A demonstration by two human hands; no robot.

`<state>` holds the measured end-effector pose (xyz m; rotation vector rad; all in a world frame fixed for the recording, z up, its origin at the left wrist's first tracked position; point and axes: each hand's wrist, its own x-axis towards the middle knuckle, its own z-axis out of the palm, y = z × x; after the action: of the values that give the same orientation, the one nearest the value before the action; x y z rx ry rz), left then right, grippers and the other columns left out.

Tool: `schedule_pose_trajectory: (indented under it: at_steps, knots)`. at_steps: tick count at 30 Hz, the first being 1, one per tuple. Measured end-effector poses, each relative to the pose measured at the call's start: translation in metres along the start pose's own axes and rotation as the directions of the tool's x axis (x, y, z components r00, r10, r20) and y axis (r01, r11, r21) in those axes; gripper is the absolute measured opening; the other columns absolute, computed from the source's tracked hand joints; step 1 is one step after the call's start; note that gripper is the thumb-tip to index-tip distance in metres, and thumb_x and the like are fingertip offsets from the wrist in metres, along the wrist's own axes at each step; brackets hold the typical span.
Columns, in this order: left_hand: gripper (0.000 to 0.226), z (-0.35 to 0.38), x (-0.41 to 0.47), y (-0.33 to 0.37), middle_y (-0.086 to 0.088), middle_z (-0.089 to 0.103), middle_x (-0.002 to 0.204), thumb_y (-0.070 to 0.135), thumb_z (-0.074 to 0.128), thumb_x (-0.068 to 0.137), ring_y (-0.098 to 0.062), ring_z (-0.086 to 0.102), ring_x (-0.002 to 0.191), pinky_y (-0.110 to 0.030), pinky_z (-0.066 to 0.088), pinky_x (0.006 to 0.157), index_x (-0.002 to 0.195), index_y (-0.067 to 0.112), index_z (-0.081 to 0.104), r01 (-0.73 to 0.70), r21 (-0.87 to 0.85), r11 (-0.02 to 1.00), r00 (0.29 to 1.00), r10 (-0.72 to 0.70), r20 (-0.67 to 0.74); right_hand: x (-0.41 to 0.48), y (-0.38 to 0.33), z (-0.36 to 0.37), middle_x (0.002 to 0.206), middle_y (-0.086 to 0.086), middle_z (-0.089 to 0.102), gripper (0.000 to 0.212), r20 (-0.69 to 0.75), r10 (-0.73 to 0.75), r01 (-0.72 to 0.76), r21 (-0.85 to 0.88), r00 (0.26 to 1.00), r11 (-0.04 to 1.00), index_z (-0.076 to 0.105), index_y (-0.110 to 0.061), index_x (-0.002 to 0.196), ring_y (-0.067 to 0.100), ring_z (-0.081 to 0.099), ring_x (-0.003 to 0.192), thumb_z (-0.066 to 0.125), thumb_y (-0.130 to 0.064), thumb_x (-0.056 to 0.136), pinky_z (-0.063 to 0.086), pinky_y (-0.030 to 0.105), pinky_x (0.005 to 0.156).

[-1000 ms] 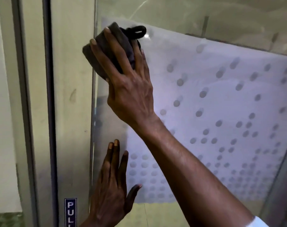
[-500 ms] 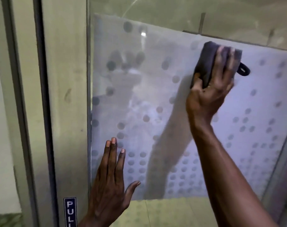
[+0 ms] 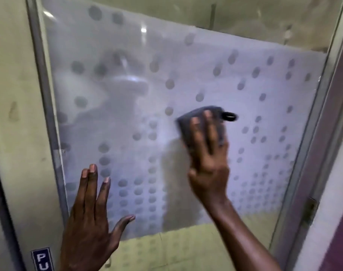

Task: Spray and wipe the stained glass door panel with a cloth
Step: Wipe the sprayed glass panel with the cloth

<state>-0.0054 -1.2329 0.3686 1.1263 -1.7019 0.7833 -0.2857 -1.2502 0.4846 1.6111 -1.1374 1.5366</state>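
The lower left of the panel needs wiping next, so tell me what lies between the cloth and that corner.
Only the left hand, laid flat on the glass door panel, lower left. The right hand presses the grey cloth right of centre; nothing else shows on the glass between them.

A pale cream flat panel (image 3: 20,133), smudged with dull marks, fills the left side. A small blue sign lettered "PU" (image 3: 41,259) sits at its foot. On the right, a grey metal frame post (image 3: 311,153) carries a brass-coloured fitting (image 3: 309,211) beside a dark purple wall (image 3: 339,251). Yellow-green floor tiles (image 3: 176,251) lie low down, and a bright white light glint (image 3: 143,30) shows near the top.
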Motion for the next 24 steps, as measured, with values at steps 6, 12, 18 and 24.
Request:
schedule_pose_trajectory:
  at_steps: [6,12,18,24]
  knots:
    - [0.114,-0.002,0.000,0.015,-0.028,0.016,0.185,0.065,0.069,0.089,-0.048,0.015,0.174,-0.045,0.010,0.145,0.173,-0.001,0.029,0.043,0.009,0.999,0.999,-0.043,-0.024,0.021,0.097,-0.031,0.185,0.009,0.026,0.079,-0.270,0.600,-0.574,0.176,0.753,0.800,0.036,-0.016,0.173,0.030,0.025,0.174,0.065,-0.002,0.101,0.026,0.053,0.140]
    - [0.118,0.017,0.009,0.060,-0.030,0.014,0.185,0.053,0.085,0.084,-0.051,0.015,0.173,-0.045,0.011,0.144,0.171,-0.004,0.029,-0.013,-0.033,0.999,1.000,0.014,0.005,-0.039,0.031,0.009,0.187,0.007,0.021,0.080,-0.154,0.271,-0.260,0.084,0.950,0.962,0.037,-0.021,0.173,0.036,0.018,0.175,0.056,-0.002,0.098,0.029,0.057,0.137]
    - [0.112,0.034,0.014,0.073,-0.031,0.012,0.185,0.059,0.072,0.087,-0.050,0.012,0.174,-0.044,0.009,0.144,0.168,-0.007,0.032,0.014,-0.057,0.998,1.000,-0.013,0.010,-0.127,0.024,0.012,0.182,0.000,0.038,0.055,0.198,-0.282,0.282,0.032,0.939,0.959,0.047,-0.032,0.168,0.047,0.032,0.168,0.045,-0.014,0.116,0.048,0.065,0.125]
    - [0.117,0.040,0.014,0.077,-0.030,0.018,0.184,0.063,0.074,0.085,-0.052,0.019,0.172,-0.045,0.014,0.143,0.170,-0.002,0.031,0.014,-0.019,1.000,0.998,-0.015,-0.064,-0.101,0.113,-0.024,0.187,-0.003,0.022,0.099,0.000,0.211,-0.211,-0.024,0.978,0.977,0.032,-0.037,0.174,0.037,0.022,0.174,0.049,0.009,0.088,0.051,0.049,0.117]
